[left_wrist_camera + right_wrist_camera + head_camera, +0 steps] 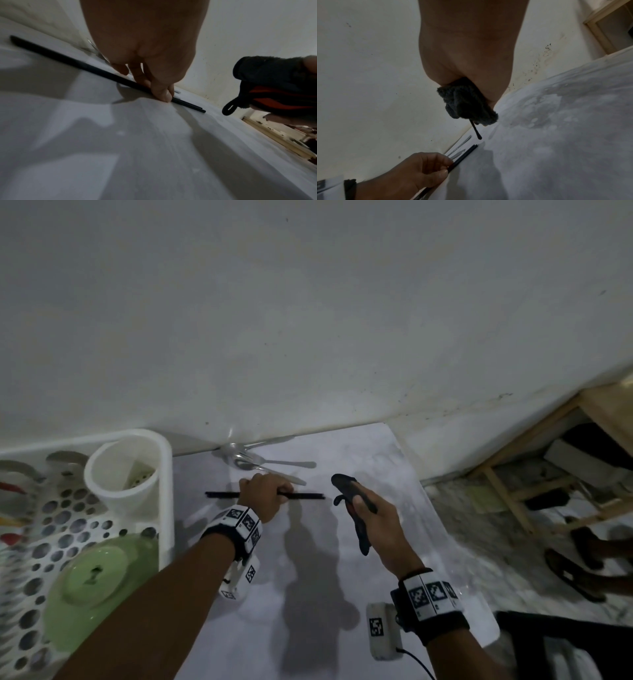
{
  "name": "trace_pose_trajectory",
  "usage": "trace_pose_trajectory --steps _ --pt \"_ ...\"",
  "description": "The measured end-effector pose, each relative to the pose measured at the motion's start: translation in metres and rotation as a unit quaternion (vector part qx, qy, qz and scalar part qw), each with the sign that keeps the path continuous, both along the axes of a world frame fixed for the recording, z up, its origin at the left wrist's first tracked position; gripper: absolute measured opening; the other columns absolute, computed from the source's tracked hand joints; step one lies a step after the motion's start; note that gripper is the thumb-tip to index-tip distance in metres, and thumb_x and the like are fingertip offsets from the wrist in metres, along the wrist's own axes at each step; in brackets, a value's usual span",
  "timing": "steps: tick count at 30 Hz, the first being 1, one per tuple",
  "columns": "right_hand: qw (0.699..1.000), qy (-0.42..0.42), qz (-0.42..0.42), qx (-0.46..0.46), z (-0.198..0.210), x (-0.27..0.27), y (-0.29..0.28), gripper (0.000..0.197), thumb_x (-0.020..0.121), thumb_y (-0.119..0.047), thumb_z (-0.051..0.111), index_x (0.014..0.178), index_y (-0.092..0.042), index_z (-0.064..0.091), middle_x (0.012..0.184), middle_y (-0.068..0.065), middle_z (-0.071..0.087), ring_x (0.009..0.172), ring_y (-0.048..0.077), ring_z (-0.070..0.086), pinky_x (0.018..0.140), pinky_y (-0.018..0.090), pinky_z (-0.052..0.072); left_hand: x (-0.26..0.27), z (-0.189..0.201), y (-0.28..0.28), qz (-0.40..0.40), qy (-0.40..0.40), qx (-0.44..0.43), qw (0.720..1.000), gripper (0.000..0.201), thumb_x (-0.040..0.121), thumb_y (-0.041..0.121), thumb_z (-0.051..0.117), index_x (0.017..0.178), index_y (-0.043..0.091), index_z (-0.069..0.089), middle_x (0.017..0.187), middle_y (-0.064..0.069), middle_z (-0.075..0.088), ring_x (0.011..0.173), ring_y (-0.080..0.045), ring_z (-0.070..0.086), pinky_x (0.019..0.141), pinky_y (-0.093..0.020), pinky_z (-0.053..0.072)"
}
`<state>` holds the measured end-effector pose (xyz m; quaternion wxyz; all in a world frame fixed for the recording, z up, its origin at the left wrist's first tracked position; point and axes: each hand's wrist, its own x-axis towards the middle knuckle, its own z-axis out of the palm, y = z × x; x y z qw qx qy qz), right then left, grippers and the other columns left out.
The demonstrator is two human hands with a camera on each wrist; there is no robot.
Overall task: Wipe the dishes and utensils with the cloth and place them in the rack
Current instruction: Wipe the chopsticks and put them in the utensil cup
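A pair of black chopsticks [305, 495] [68, 59] [467, 152] lies across the white table [308, 594]. My left hand [263, 494] [161, 92] [435, 167] pinches them near their middle, thumb and fingers curled round them at the table's surface. My right hand [370, 515] holds a dark cloth [349, 491] [274, 83] [467, 105] with red stripes and a hanging loop, just right of the chopsticks' tips. Behind my left hand lie metal spoons and a fork [263, 460] against the wall.
A white perforated dish rack [164, 474] stands at the left with a white utensil cup [123, 474] and a green plate [92, 583] in it. The table's right edge drops to the floor, where a wooden frame [534, 446] and someone's feet show.
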<state>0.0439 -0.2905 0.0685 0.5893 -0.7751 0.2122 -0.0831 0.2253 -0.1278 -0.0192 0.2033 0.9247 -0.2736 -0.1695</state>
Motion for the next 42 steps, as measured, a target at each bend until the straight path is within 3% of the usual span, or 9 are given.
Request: trace_pose_trajectory --steps 9,13,16,21,24,27,32,36,42 --pt "1.000 0.006 0.000 0.002 -0.012 -0.007 0.003 0.033 0.104 -0.025 0.042 0.127 -0.040 0.060 0.056 0.004 0.052 0.055 0.027 0.043 0.091 0.073 0.037 -0.003 0.002 -0.003 -0.031 0.042 0.050 0.997 0.012 0.085 0.019 0.065 0.090 0.028 0.059 0.109 0.002 0.064 0.106 -0.024 0.057 0.092 -0.039 0.041" --pt "1.000 0.007 -0.008 0.021 -0.017 -0.013 0.002 0.035 0.104 -0.023 0.042 0.124 -0.044 0.061 0.101 0.027 0.065 0.094 0.054 0.059 0.094 0.070 0.036 -0.011 0.005 -0.004 -0.030 0.033 0.066 0.997 0.010 0.089 0.021 0.061 0.098 0.026 0.060 0.111 0.003 0.065 0.109 -0.024 0.057 0.095 -0.037 0.037" --pt "1.000 0.002 0.001 0.006 -0.016 -0.019 0.004 0.034 0.104 -0.025 0.041 0.126 -0.042 0.060 0.057 0.007 0.057 0.063 0.039 0.055 0.095 0.069 0.035 -0.018 0.011 -0.002 -0.029 0.025 0.061 0.997 0.014 0.090 0.022 0.058 0.103 0.022 0.063 0.113 0.000 0.064 0.107 -0.025 0.057 0.091 -0.035 0.039" --pt "0.999 -0.019 -0.014 0.027 0.002 -0.029 0.015 0.036 0.103 -0.022 0.045 0.115 -0.050 0.065 0.115 0.038 0.052 0.106 0.060 0.045 0.089 0.068 0.039 -0.021 0.033 0.000 -0.003 0.108 -0.113 0.988 0.020 0.086 0.005 0.060 0.076 0.022 0.060 0.101 -0.009 0.070 0.093 -0.025 0.064 0.078 -0.033 0.048" --pt "0.999 -0.046 0.000 0.027 0.017 -0.036 0.028 0.034 0.103 -0.023 0.045 0.122 -0.044 0.062 0.112 0.039 0.052 0.098 0.059 0.047 0.081 0.057 0.051 -0.028 0.066 0.002 0.038 0.170 -0.274 0.946 0.018 0.082 0.012 0.066 0.072 0.023 0.056 0.079 -0.003 0.069 0.082 -0.022 0.067 0.071 -0.035 0.048" --pt "0.995 -0.094 0.014 0.042 0.028 -0.043 0.046 0.033 0.102 -0.021 0.046 0.126 -0.038 0.062 0.108 0.029 0.062 0.092 0.055 0.051 0.084 0.035 0.053 -0.045 0.106 0.012 0.118 0.283 -0.426 0.851 0.011 0.087 -0.004 0.061 0.084 0.005 0.056 0.067 -0.001 0.070 0.062 -0.012 0.064 0.065 -0.028 0.054" --pt "0.992 -0.111 0.048 0.042 0.042 -0.051 0.094 0.032 0.099 -0.016 0.053 0.128 -0.025 0.062 0.132 -0.001 0.062 0.122 0.023 0.057 0.109 0.045 0.042 -0.080 0.153 0.049 0.127 0.340 -0.549 0.753 0.009 0.091 -0.005 0.057 0.096 0.001 0.059 0.080 -0.007 0.071 0.073 -0.018 0.069 0.085 -0.040 0.057" --pt "0.991 -0.101 0.080 0.037 0.052 -0.067 0.137 0.031 0.095 -0.010 0.059 0.123 -0.018 0.066 0.140 -0.011 0.053 0.109 0.026 0.062 0.086 0.022 0.053 -0.101 0.175 0.087 0.126 0.349 -0.595 0.713 0.010 0.092 -0.007 0.054 0.097 0.001 0.058 0.086 -0.012 0.068 0.078 -0.020 0.070 0.084 -0.041 0.058" --pt "0.986 -0.122 0.084 0.072 0.059 -0.093 0.200 0.034 0.091 -0.001 0.061 0.121 -0.015 0.067 0.136 -0.013 0.054 0.089 0.003 0.063 0.079 0.024 0.055 -0.132 0.195 0.142 0.109 0.348 -0.614 0.700 0.011 0.093 -0.007 0.053 0.099 0.001 0.057 0.082 -0.008 0.068 0.078 -0.022 0.068 0.087 -0.042 0.058"
